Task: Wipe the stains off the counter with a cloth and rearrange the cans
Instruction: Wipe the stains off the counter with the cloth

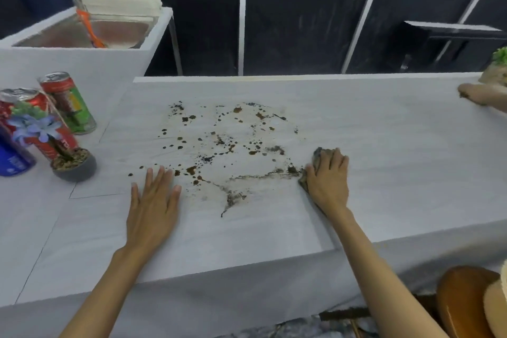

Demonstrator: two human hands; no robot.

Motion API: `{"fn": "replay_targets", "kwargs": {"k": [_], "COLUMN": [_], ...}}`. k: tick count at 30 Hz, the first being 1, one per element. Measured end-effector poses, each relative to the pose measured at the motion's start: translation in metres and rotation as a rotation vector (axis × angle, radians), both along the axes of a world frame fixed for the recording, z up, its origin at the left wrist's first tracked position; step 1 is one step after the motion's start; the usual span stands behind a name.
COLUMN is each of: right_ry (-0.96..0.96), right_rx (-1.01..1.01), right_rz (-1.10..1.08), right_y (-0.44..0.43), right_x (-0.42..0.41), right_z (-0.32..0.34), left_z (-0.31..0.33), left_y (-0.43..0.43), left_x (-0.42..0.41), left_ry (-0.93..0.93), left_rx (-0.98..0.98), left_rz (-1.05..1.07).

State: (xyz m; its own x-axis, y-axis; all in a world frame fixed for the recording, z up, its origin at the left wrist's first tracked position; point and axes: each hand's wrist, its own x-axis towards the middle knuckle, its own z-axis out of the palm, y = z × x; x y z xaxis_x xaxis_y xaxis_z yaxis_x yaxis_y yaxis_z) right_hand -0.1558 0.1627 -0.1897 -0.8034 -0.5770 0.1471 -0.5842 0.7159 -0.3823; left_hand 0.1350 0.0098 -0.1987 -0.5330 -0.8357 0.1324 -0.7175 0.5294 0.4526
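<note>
Head view: we lean over the pale counter (384,145), a smooth, matte slab with faint grey veining. Our left hand (153,200) lies flat on it, fingers straight and slightly spread, holding nothing; we judge it is there to brace us while the other arm works.

Our right hand (327,178) sits at the right edge of the mess. Its fingers are bent over a wadded, dingy cloth (318,155), gripping it and pressing it down. Only the rumpled corners show past the knuckles and thumb.

The stains (219,145) spread between the 2 hands. At the far side they are round brown and black droplets. Nearer us a thin, smeared dark line runs from the cloth toward the middle. Most of the spatter looks untouched, so wiping seems barely started.

At the far left, well apart from the stains, stand 3 cylindrical metal cans: a green-and-red can (70,104), a red can (35,118) and a blue can (12,156), glossy and upright. A small dark pot (74,164) with pebbles and a blue artificial flower stands in front of the red can, touching or nearly so. Another person's hand (477,96) rests on the counter at the far right.
</note>
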Motion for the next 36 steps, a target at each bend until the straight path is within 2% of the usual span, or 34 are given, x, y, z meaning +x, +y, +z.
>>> {"fn": "replay_targets", "kwargs": {"k": [2,4,9,11,13,14,15,16,18,19,20,22,23,26,29,33,34,36], "right_ry": [0.11,0.095,-0.138,-0.449,-0.923,-1.068,-1.088,-1.064,-0.867,-0.706,-0.465,-0.059,0.022,0.029,0.065,-0.214,-0.386,-0.891], "right_rx": [0.102,0.118,-0.269,-0.417,-0.633,-0.733,-0.793,-0.832,-0.795,-0.653,-0.389,0.044,0.109,0.129,0.03,-0.277,-0.361,-0.577], "right_rz": [0.123,0.263,0.517,0.513,0.463,0.411,0.352,0.296,0.173,0.109,0.099,0.171,0.216,0.287,0.457,0.629,0.619,0.519], "right_y": [-0.011,-0.021,-0.036,-0.036,-0.028,-0.022,-0.014,-0.006,0.01,0.017,0.023,0.029,0.027,0.005,-0.019,-0.04,-0.043,-0.04], "right_x": [0.009,0.029,0.092,0.087,0.062,0.046,0.024,0.002,-0.041,-0.058,-0.071,-0.075,-0.069,-0.022,0.056,0.125,0.124,0.105], "right_z": [-0.001,0.001,0.007,0.014,0.031,0.039,0.044,0.049,0.055,0.05,0.042,0.021,0.014,0.008,0.004,0.007,0.012,0.028], "left_z": [0.0,0.0,0.001,0.002,0.003,0.002,0.001,0.0,-0.001,-0.002,-0.002,-0.003,-0.003,-0.005,-0.004,-0.002,-0.001,0.0], "left_y": [0.004,0.008,0.022,0.024,0.024,0.023,0.023,0.023,0.022,0.021,0.02,0.019,0.019,0.019,0.02,0.023,0.023,0.024], "left_x": [-0.007,-0.01,-0.014,-0.013,-0.014,-0.015,-0.016,-0.016,-0.016,-0.016,-0.016,-0.016,-0.016,-0.016,-0.015,-0.014,-0.013,-0.013], "left_ry": [0.001,0.003,0.06,0.123,0.141,0.129,0.11,0.093,0.074,0.072,0.073,0.072,0.074,0.083,0.097,0.124,0.126,0.124], "left_rx": [0.008,0.028,0.015,0.007,-0.015,-0.026,-0.038,-0.047,-0.054,-0.053,-0.051,-0.052,-0.053,-0.053,-0.052,-0.052,-0.051,-0.051], "left_rz": [0.066,0.119,0.223,0.26,0.271,0.266,0.259,0.253,0.242,0.237,0.232,0.217,0.213,0.211,0.206,0.192,0.188,0.177]}}
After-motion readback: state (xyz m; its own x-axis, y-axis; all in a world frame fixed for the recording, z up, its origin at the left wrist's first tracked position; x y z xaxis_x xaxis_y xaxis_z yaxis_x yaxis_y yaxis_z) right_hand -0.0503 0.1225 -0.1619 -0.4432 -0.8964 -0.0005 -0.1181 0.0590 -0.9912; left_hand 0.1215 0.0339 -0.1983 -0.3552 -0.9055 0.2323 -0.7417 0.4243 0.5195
